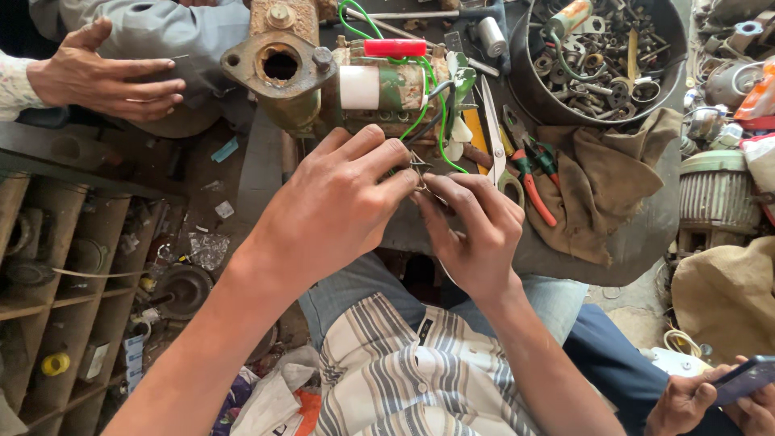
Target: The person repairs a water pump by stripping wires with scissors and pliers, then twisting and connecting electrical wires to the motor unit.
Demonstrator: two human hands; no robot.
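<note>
My left hand (339, 206) and my right hand (476, 230) meet at the front of a small rusty pump motor (323, 77). Both pinch the bare ends of thin wires (420, 171) between thumb and fingertips. Green wires (424, 109) and a dark one run from the motor's winding down to my fingers. A red cylinder (395, 48) lies on top of the motor, and a white sleeve (359, 87) wraps its body. The wire tips are mostly hidden by my fingers.
Scissors (494, 137), red-handled pliers (533, 182) and a brown rag (601, 178) lie to the right. A black tub of bolts and scrap (601, 56) stands at back right. Another person's hand (101, 77) rests at top left; someone's hands hold a phone (747, 379) at bottom right. Wooden shelves (56, 299) stand on the left.
</note>
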